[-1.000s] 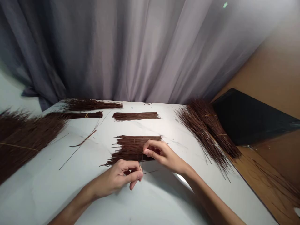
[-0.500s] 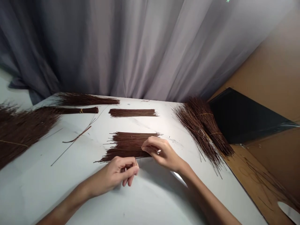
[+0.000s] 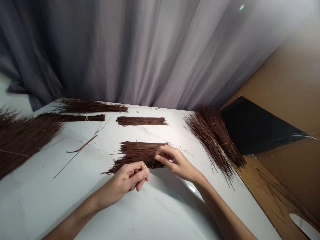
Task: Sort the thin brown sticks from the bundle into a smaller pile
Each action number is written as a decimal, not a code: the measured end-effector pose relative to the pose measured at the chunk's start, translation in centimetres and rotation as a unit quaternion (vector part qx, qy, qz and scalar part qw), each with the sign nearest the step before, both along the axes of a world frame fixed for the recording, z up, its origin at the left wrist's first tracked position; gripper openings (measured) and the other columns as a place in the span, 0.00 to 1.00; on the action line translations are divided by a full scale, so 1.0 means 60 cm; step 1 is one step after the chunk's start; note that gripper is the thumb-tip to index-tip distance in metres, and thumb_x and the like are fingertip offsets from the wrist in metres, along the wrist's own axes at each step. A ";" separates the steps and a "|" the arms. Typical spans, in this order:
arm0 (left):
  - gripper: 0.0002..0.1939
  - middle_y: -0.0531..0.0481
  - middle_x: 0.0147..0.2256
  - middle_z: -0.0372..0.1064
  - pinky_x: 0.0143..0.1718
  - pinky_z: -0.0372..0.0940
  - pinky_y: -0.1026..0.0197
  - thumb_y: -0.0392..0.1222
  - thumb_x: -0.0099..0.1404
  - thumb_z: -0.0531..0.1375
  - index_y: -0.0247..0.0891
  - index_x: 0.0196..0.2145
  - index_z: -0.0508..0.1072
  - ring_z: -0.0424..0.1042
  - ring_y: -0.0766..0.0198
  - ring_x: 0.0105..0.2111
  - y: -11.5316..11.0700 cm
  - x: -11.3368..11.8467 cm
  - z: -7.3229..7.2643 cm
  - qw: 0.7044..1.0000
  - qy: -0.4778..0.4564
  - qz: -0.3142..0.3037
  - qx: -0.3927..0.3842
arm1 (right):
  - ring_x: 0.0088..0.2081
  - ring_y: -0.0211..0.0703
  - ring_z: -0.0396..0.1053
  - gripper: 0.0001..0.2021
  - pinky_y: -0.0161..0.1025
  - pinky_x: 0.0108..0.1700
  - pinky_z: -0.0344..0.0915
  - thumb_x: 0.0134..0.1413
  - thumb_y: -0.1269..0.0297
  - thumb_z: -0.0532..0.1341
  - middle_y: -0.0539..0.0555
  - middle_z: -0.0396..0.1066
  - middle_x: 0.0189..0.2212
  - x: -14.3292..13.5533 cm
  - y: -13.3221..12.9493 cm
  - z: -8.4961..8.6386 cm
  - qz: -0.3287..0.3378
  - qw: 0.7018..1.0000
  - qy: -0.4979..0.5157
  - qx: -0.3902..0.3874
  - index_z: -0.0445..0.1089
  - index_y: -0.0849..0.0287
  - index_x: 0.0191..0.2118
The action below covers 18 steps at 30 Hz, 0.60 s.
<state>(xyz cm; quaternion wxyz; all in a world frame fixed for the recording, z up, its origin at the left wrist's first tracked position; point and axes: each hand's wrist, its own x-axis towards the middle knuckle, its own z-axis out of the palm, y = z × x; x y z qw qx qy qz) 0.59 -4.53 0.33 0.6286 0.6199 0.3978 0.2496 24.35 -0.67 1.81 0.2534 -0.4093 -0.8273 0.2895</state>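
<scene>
Dark reddish brown is shown by the stick pile, and a fine striped pattern is formed by its lines. The thin stick is coloured dark brown. The same brown is repeated in the far bundle, the large left bundle and the right-hand bundles, the last marked by tan-orange bands. A yellow tie is seen against dark brown. The desk is white, faintly veined in grey. The curtain is shaded purplish grey, streaked light and dark, and dotted by a pale green star. The panel is coloured black, the board tan-brown.
</scene>
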 end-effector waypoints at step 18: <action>0.20 0.54 0.23 0.63 0.26 0.55 0.65 0.56 0.75 0.53 0.39 0.33 0.71 0.56 0.65 0.24 0.010 -0.004 0.002 0.996 -0.033 0.079 -0.013 | 0.34 0.42 0.64 0.10 0.38 0.37 0.60 0.63 0.77 0.53 0.51 0.72 0.31 0.025 -0.023 -0.012 0.041 0.996 -0.041 0.062 0.68 0.55 0.37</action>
